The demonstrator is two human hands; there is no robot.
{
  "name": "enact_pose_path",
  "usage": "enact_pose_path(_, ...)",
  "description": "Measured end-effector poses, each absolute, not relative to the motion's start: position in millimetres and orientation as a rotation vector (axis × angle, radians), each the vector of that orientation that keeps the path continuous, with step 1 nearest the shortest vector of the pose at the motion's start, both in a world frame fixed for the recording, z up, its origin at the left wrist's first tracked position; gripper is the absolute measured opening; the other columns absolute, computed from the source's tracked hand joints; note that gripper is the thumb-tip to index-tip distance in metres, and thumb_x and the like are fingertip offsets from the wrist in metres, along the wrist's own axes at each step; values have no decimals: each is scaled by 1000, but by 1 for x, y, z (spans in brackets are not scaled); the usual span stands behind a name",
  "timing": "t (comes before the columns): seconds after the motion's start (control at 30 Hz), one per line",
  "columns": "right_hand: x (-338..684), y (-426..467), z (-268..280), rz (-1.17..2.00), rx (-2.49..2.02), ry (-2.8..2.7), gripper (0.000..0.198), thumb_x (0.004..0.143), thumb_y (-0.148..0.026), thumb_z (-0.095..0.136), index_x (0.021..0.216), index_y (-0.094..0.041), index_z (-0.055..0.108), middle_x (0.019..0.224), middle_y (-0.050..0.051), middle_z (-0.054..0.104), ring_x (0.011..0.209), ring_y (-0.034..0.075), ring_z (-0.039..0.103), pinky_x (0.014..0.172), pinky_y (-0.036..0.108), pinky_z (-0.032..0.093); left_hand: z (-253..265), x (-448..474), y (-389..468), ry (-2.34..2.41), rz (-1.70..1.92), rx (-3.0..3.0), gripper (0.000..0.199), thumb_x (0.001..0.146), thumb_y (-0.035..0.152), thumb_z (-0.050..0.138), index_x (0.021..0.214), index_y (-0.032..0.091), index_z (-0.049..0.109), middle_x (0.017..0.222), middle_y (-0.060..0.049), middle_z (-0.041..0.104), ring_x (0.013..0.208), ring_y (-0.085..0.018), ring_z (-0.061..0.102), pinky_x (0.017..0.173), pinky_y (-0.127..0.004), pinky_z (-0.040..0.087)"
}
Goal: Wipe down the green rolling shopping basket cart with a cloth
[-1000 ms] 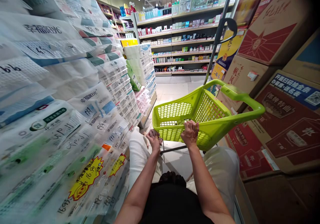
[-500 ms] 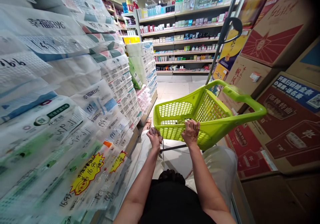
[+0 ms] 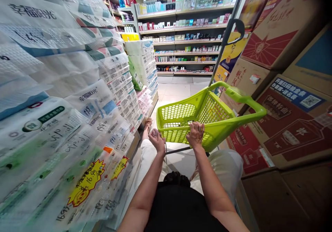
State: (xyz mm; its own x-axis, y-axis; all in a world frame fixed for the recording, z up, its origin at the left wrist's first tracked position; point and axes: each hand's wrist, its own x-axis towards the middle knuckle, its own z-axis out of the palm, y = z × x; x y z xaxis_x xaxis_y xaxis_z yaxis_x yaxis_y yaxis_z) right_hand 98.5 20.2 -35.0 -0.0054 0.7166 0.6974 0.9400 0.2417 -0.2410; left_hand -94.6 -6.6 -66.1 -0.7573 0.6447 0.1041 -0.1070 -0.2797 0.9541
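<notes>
A bright green plastic shopping cart (image 3: pixel 178 137) with a perforated basket stands across the aisle, close in front of my knees. My right hand (image 3: pixel 195 134) has its fingers hooked over the near rim of the basket. At the cart's near left corner is my left hand (image 3: pixel 157 141), with its fingers curled in. Whether it grips the corner or holds something small is hidden. Some small dark items show indistinctly through the holes at the basket's bottom.
Stacked tissue packs (image 3: pixel 85 97) with handwritten prices rise on my left. Printed cartons (image 3: pixel 287 121) are piled on the right, beside the cart handle (image 3: pixel 259 111). A dark pole with a hook (image 3: pixel 234 31) stands behind the cart. Shelves (image 3: pixel 181 29) of small goods cross the far end.
The view has turned slightly, so the cart, cartons and tissue packs sit a little farther left. My right hand stays on the rim, and my left hand stays curled at the corner.
</notes>
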Motion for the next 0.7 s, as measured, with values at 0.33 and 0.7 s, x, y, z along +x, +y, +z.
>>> enact_pose_path(0.33,99,19,-34,-338,-1559,-1751,40,72,-10,51,110,-20,58,122,13,61,135,30,44,128,56,17,-69,-77,-13,1749,1997,857,22,88,18,64,109,22,56,114,-9,52,103,-22,63,94,-38,56)
enact_pose_path(0.7,104,17,-33,-275,-1530,-1806,44,73,-8,52,114,-21,59,126,13,61,138,31,42,128,56,17,-79,-33,-15,1709,1980,1383,46,78,-1,51,116,24,55,123,-12,47,122,-28,54,113,-52,45)
